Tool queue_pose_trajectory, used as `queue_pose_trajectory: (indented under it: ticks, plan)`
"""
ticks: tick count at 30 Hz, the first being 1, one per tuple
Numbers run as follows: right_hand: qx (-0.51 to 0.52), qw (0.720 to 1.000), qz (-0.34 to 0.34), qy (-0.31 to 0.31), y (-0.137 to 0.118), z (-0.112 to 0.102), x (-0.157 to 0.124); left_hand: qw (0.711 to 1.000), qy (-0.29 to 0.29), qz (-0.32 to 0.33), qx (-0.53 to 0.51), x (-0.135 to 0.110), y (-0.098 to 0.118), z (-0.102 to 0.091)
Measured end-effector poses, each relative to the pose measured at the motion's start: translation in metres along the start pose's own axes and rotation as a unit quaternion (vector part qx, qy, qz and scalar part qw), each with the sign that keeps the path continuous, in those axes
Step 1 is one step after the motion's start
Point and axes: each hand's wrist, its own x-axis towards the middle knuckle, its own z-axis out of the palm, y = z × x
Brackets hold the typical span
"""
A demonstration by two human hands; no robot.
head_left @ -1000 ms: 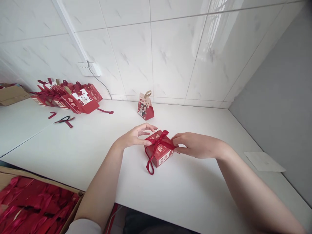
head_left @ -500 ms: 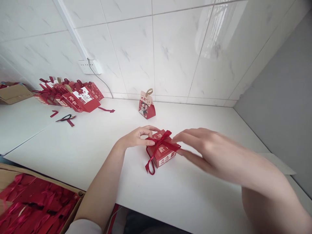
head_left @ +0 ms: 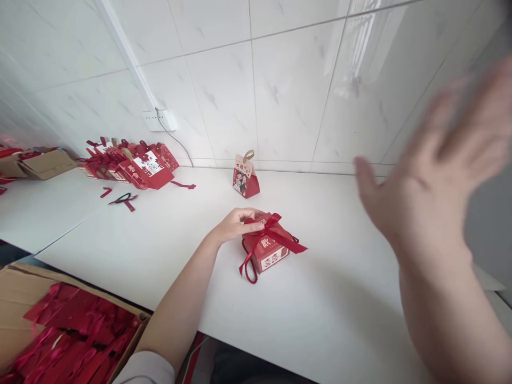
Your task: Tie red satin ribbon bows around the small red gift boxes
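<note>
A small red gift box [head_left: 269, 253] tied with a red ribbon bow [head_left: 272, 226] sits mid-table on the white tabletop [head_left: 328, 298]. My left hand [head_left: 236, 224] rests on the box's left top edge, fingers curled and pinching the ribbon there. My right hand [head_left: 436, 165] is raised high at the right, well away from the box, blurred by motion, fingers spread with nothing in it.
A small pink-and-red house-shaped box [head_left: 245, 175] stands by the tiled wall. A pile of flat red boxes [head_left: 132, 165] lies at the back left, with loose ribbon pieces [head_left: 122, 198] beside it. A cardboard carton of red ribbons [head_left: 68, 336] sits at lower left. Grey wall at right.
My right hand let go of the bow and lifted up and to the right, away from the box. My left hand stayed on the box. The view shifted slightly.
</note>
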Motion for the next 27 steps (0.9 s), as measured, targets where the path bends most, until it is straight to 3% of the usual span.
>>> queue_pose_trajectory:
  ticks: [1,2,3,4,5,6,7,11,15,18,27]
  plan:
    - [-0.020,0.998,0.051,0.004,-0.007,0.010,0.004,1.000,-0.011,-0.002,-0.012,0.000,0.001,0.002]
    - [-0.005,0.998,0.047,-0.051,-0.015,0.019,0.006,0.999,-0.024,-0.004,-0.022,0.000,0.002,0.004]
    - [0.035,0.985,-0.025,-0.170,-0.024,0.027,0.005,0.999,-0.037,-0.005,-0.030,0.000,0.003,0.006]
    - [0.078,0.951,-0.094,-0.286,-0.033,0.032,0.003,0.998,-0.051,-0.005,-0.034,0.000,0.005,0.008]
    - [0.110,0.911,-0.119,-0.380,-0.040,0.036,0.000,0.997,-0.063,-0.005,-0.035,0.000,0.006,0.010]
    - [0.140,0.871,-0.140,-0.449,-0.046,0.037,-0.002,0.997,-0.071,-0.004,-0.032,0.000,0.008,0.011]
    - [0.163,0.851,-0.150,-0.477,-0.050,0.037,-0.005,0.997,-0.075,-0.004,-0.027,0.001,0.009,0.013]
    - [0.126,0.884,-0.144,-0.427,-0.059,0.040,-0.003,0.998,-0.062,-0.011,-0.010,0.004,0.012,0.017]
    - [0.042,0.890,-0.168,-0.423,-0.058,0.057,0.004,0.999,-0.018,-0.038,-0.021,0.004,0.014,0.022]
    - [0.039,0.894,-0.155,-0.419,-0.052,0.062,0.009,0.998,0.005,-0.048,-0.030,0.003,0.015,0.025]
    - [0.183,0.838,-0.131,-0.497,-0.035,0.062,0.019,0.999,0.010,-0.036,0.019,0.004,0.011,0.015]
